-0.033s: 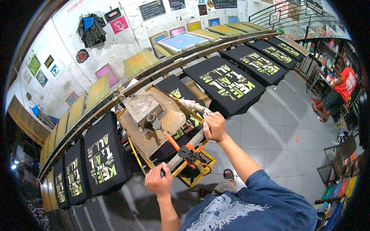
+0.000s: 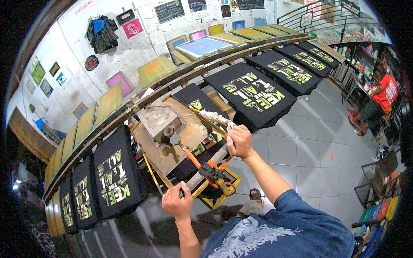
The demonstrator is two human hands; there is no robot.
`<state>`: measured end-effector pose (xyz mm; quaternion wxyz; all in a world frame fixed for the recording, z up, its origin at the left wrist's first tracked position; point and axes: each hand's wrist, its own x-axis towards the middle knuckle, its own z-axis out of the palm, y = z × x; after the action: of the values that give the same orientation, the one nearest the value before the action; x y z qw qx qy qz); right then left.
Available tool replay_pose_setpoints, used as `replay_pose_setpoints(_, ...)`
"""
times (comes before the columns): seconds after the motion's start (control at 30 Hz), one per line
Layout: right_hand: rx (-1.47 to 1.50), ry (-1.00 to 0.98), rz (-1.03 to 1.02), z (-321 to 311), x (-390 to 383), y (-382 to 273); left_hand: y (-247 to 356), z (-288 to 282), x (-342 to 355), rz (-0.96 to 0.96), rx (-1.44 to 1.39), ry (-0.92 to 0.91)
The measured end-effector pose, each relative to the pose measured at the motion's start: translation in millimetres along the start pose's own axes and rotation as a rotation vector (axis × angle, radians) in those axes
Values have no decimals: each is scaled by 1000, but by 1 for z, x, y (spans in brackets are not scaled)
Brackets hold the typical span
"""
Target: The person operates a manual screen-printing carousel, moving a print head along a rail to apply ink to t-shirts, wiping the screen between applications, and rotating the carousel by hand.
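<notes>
At the yellow frame [image 2: 232, 174], left hand [image 2: 177, 201] and right hand [image 2: 239, 142] clamp the wrapped handlebar's [image 2: 220, 154] ends; fingers curled; wide-set, presumably for balance

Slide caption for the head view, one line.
Left hand and right hand grip a grey bar on a yellow-framed machine, with printed black fabric on either side.

Scuffed white wall [image 2: 129, 49] beyond the far edge of the rack [image 2: 241, 50], wall-hung chalkboard [image 2: 169, 12], grey tiled floor [image 2: 316, 129] off the near edge
</notes>
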<state>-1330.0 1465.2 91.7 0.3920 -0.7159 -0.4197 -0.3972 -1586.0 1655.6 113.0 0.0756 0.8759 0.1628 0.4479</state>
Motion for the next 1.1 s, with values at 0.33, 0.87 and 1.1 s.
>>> replay_pose_setpoints(0.33,-19,-20,0,-5,1,-3,2,0,0,40,15,20)
replay_pose_setpoints(0.87,1,31,25,-3,4,-4,7,-2,0,-164,-94,-45)
replay_pose_setpoints(1.1,109,-250,236,-10,45,-47,14,-14,8,-286,20,-133)
